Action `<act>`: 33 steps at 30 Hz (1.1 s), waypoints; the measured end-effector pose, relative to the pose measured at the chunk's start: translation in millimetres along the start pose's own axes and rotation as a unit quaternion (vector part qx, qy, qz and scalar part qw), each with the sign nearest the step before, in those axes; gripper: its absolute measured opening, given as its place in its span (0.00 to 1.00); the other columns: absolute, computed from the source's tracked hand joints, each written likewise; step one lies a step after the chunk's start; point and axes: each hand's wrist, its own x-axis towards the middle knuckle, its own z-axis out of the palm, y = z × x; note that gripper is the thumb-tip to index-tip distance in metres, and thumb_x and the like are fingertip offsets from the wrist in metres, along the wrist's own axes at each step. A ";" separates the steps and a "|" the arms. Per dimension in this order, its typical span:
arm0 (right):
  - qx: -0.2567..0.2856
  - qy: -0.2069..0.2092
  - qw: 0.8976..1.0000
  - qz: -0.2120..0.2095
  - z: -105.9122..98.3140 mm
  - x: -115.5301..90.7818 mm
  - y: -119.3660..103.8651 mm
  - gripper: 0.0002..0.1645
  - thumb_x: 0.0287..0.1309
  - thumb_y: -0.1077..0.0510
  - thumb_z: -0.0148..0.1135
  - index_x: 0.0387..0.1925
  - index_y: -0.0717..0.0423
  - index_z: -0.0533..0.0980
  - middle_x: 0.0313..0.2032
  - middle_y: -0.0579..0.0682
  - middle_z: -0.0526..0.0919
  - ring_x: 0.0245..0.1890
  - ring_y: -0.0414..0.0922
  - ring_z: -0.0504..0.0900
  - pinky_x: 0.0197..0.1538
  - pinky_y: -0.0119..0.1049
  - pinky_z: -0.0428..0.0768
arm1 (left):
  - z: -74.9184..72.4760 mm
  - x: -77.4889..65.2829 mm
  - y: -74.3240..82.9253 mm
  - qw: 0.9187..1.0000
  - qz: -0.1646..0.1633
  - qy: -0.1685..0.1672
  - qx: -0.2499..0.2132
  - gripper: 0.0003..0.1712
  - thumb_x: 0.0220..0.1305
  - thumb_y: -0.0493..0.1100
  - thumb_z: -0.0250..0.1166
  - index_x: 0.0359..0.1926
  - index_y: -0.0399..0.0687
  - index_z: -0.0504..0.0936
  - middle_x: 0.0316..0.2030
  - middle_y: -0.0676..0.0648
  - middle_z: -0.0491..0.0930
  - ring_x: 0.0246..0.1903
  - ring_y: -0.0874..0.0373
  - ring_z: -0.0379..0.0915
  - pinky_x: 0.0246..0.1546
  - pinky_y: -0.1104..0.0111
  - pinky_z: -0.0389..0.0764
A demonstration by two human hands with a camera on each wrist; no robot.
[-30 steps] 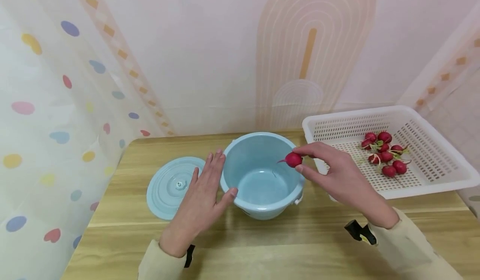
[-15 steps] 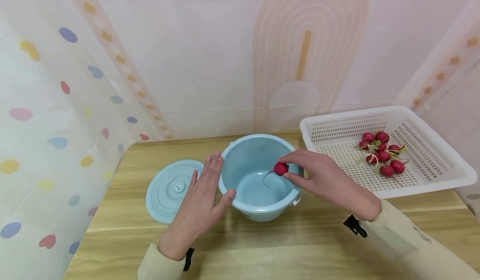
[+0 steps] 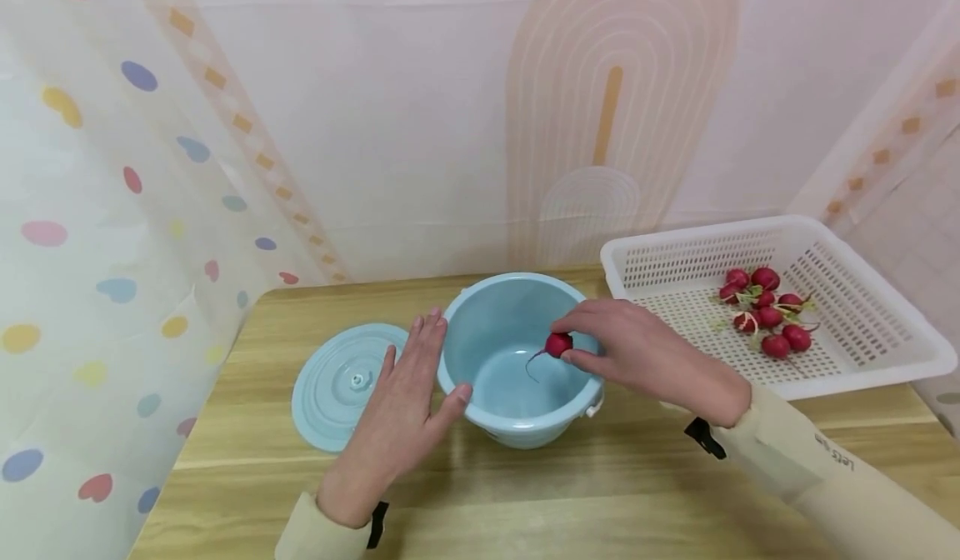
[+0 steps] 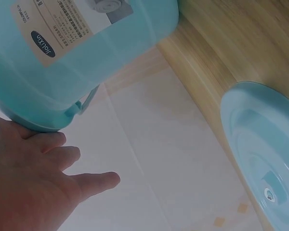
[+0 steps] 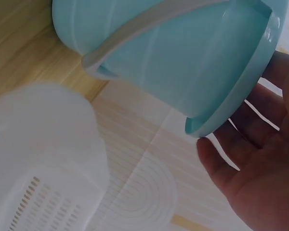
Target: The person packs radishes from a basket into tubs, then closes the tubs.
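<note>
A light blue bucket [image 3: 525, 431] stands upright mid-table. Over its opening my right hand [image 3: 637, 352] pinches a red radish [image 3: 558, 344] between thumb and fingertips, its thin root hanging down to the left. My left hand [image 3: 397, 418] lies along the bucket's left rim, fingers straight and thumb spread. In the left wrist view its fingers [image 4: 53, 142] reach the rim beside the labelled wall. The right wrist view shows the right fingers [image 5: 214, 156] at the rim, with the radish hidden there. No other radish shows inside the bucket.
A light blue lid [image 3: 330, 393] lies left of the bucket, partly behind the left hand. At the right a white perforated basket [image 3: 840, 377] holds several radishes [image 3: 774, 346]. A patterned cloth [image 3: 420, 127] hangs behind the wooden table [image 3: 525, 510].
My right hand has moved left and lower with the radish, from the bucket's right rim to over its opening. The left hand has stayed at the left rim.
</note>
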 end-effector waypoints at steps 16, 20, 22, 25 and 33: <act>0.038 0.044 0.998 0.017 -24.0 -19.8 12.4 0.16 0.67 0.54 0.70 0.54 0.52 0.85 0.55 0.47 0.87 0.57 0.48 0.84 0.57 0.50 0.83 | 1.1 -4.7 -1.1 1.000 -0.015 -0.002 -0.007 0.48 0.76 0.61 0.55 0.83 0.43 0.47 0.83 0.47 0.44 0.81 0.47 0.38 0.73 0.33 0.50; 0.030 0.058 0.996 0.054 -50.1 -31.9 25.8 0.16 0.68 0.53 0.68 0.55 0.51 0.85 0.54 0.45 0.87 0.58 0.48 0.84 0.58 0.52 0.82 | 1.4 -2.6 -0.6 1.000 -0.010 0.000 -0.006 0.47 0.76 0.60 0.55 0.83 0.43 0.47 0.83 0.47 0.44 0.81 0.47 0.39 0.72 0.33 0.51; 0.019 0.059 0.995 0.081 -62.8 -38.0 34.3 0.17 0.69 0.51 0.67 0.56 0.49 0.84 0.54 0.45 0.87 0.58 0.48 0.83 0.57 0.52 0.81 | 1.6 -1.4 -0.1 1.000 -0.010 -0.001 -0.007 0.47 0.76 0.61 0.55 0.83 0.43 0.47 0.83 0.47 0.44 0.81 0.47 0.39 0.73 0.33 0.51; 0.008 0.073 0.992 0.103 -78.6 -44.6 53.0 0.16 0.69 0.52 0.68 0.55 0.47 0.85 0.53 0.45 0.88 0.49 0.46 0.86 0.49 0.44 0.84 | 2.2 -0.8 0.4 1.000 -0.010 -0.002 -0.008 0.47 0.76 0.61 0.54 0.83 0.42 0.48 0.83 0.47 0.44 0.81 0.46 0.39 0.72 0.32 0.51; -0.011 0.034 0.974 0.224 -116.1 -57.9 99.3 0.20 0.70 0.43 0.65 0.57 0.45 0.85 0.52 0.49 0.88 0.49 0.46 0.84 0.47 0.33 0.78 | 4.1 0.3 0.8 1.000 -0.010 -0.005 -0.011 0.47 0.76 0.60 0.55 0.83 0.43 0.48 0.83 0.48 0.44 0.81 0.46 0.40 0.73 0.33 0.51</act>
